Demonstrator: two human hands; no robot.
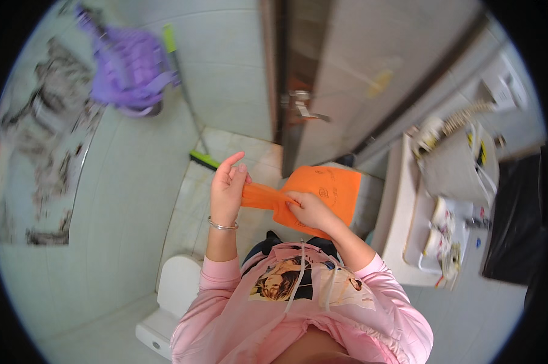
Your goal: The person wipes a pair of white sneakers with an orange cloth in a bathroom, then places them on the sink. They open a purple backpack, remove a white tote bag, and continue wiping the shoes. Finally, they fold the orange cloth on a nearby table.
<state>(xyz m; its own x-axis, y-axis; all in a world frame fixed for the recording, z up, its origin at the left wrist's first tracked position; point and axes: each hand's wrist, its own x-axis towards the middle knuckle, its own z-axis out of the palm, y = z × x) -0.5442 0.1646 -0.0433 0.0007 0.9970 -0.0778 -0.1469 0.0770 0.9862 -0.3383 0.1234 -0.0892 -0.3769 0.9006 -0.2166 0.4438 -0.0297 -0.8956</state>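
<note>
Stretched between my two hands in front of my body is an orange cloth bag with small dark prints. My left hand is at the narrow, strap-like end of it; the thumb and some fingers are bent in toward the cloth while one finger sticks out. A silver bangle is on that wrist. Where the narrow part joins the wide part, my right hand grips the cloth with curled fingers. The wide part spreads beyond the right hand, toward the door.
A half-open door with a metal handle is ahead. At left stand a green broom and a white toilet; a purple backpack hangs on the wall. The washbasin counter on the right holds a pale bag.
</note>
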